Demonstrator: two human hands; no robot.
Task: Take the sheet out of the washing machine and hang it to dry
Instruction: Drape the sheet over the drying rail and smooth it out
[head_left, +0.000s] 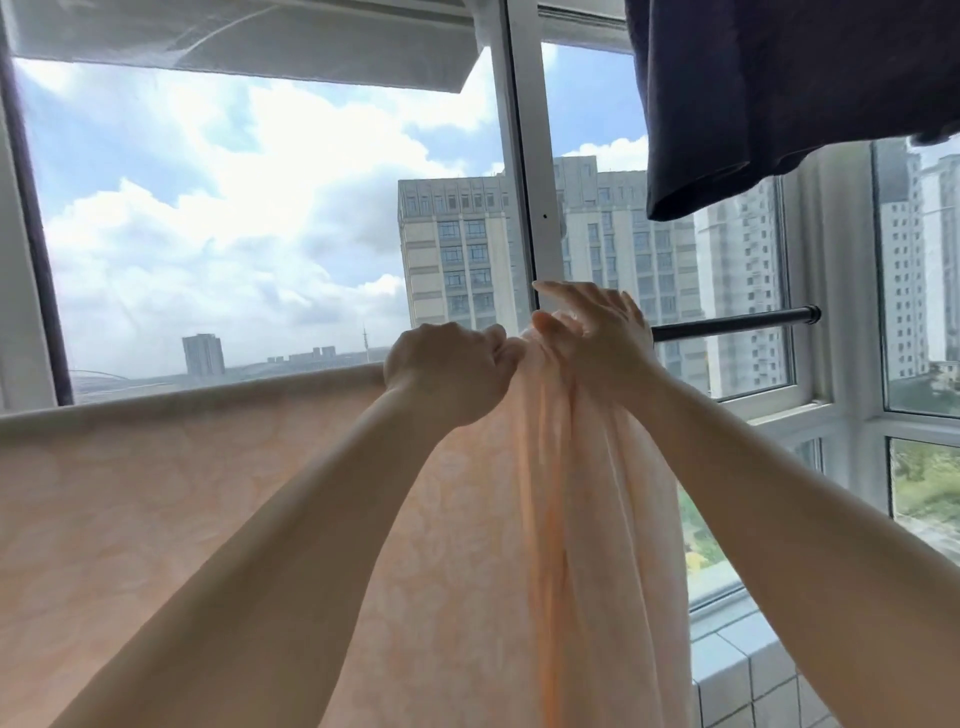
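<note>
A pale peach patterned sheet (182, 493) hangs over a dark horizontal drying rod (737, 323) in front of the window. To the left it lies spread flat along the rod; near the middle it is bunched into folds (550, 467). My left hand (447, 374) grips the top of the bunched fabric with curled fingers. My right hand (592, 327) rests on the bunch at the rod, thumb under, fingers extended over the top. Only the right end of the rod shows bare.
A dark navy garment (779, 93) hangs at the upper right, above the rod. A white window frame (524, 156) stands behind the sheet. A tiled sill (737, 670) runs low on the right. Tall buildings show through the glass.
</note>
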